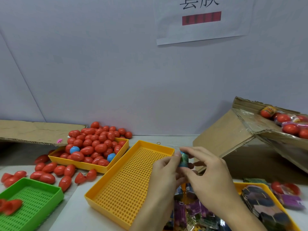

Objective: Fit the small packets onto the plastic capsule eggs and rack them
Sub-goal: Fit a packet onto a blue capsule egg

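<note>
Pale grey wall is backing a white table (86, 205) with a paper sign up top; the empty perforated orange plastic tray (126, 185) is serving as landmark. Just off that tray's far right corner, both hands are meeting around one small blue plastic capsule egg with a greenish printed packet (184, 159) going over it. Left hand (164, 170) is pinching the egg's near side with curled fingers and thumb; right hand (208, 170) is pinching the packet from the other side, index arched over the top. Egg's long axis is standing roughly upright, tilted slightly away. Neither hand is free.

Key relation: the tray's open grid is lying directly left of and below the held egg, and the left hand is nearer to it, already overlapping its right rim. Judging from this, racking is needing only a short leftward, downward carry once the sleeve is seated. No eggs are sitting in that grid, so room is plentiful; the raised rim is the one edge to get over.

Left of the tray, a second orange tray heaped with red plastic eggs (93, 147) is waiting; right of it, a tray of loose purple and dark packets (260, 205); behind that, a tipped cardboard box (233, 135).
</note>
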Demonstrator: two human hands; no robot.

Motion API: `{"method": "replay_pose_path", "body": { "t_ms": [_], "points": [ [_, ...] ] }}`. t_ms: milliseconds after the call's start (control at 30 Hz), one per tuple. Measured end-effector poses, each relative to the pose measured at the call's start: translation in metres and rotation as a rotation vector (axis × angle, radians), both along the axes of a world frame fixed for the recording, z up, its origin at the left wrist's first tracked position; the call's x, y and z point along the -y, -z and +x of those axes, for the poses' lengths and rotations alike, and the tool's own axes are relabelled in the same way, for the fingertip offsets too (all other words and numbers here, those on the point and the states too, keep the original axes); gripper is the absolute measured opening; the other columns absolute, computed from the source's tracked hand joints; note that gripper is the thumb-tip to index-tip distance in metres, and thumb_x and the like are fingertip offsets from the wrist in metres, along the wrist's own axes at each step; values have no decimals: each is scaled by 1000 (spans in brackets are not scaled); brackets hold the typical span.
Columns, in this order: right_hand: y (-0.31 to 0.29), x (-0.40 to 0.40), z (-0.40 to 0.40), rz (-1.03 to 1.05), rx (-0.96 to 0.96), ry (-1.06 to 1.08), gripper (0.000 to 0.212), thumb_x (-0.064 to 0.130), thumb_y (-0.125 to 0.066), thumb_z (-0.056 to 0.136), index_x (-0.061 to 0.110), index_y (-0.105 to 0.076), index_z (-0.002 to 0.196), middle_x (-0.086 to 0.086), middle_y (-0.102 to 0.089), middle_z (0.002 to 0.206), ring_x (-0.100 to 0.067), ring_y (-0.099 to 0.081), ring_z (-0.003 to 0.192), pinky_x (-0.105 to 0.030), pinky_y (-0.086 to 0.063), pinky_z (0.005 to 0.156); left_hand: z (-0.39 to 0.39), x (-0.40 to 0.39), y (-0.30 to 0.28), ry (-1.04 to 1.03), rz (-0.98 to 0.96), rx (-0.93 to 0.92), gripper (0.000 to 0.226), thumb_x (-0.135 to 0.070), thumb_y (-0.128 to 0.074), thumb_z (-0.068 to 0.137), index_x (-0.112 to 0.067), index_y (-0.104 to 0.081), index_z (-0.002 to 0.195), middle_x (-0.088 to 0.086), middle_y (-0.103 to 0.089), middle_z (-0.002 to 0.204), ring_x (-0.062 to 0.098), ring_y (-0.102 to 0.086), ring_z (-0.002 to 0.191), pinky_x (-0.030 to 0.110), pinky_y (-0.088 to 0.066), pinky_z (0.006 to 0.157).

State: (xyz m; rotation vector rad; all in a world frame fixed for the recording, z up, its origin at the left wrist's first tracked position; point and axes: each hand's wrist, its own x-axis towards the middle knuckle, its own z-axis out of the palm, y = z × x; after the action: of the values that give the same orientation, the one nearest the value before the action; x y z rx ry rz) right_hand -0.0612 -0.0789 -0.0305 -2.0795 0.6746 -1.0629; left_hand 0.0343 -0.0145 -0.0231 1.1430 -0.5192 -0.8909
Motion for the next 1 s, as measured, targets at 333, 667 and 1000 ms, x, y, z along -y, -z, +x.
{"method": "replay_pose_path", "body": {
  "t_ms": [333, 667, 1000],
  "points": [
    [-3, -2, 0, 52, 164, -50, 44, 14, -83, 74, 35, -72, 111, 27, -63, 108, 1, -63, 98, -5, -48, 76, -4, -5, -8, 108, -136, -348, 41, -23, -44, 102, 14, -62, 105, 29, -68, 78, 34, -70, 62, 36, -59, 57],
    [0, 7, -1, 192, 180, -73, 43, 6, -61, 94, 43, -66, 116, 31, -65, 116, 5, -56, 118, -23, -50, 99, 2, -5, -6, 41, -134, -294, 39, -8, -67, 78, 5, -59, 114, 25, -73, 99, 36, -74, 90, 35, -62, 69],
    [-1, 8, -2, 349, 133, -125, 38, 11, -53, 99, 40, -61, 123, 25, -67, 115, 12, -57, 112, -8, -49, 86, 9, -3, 0, -3, -152, -228, 44, -10, -74, 76, 7, -62, 115, 21, -74, 103, 32, -73, 97, 26, -60, 71]
  ]
}}
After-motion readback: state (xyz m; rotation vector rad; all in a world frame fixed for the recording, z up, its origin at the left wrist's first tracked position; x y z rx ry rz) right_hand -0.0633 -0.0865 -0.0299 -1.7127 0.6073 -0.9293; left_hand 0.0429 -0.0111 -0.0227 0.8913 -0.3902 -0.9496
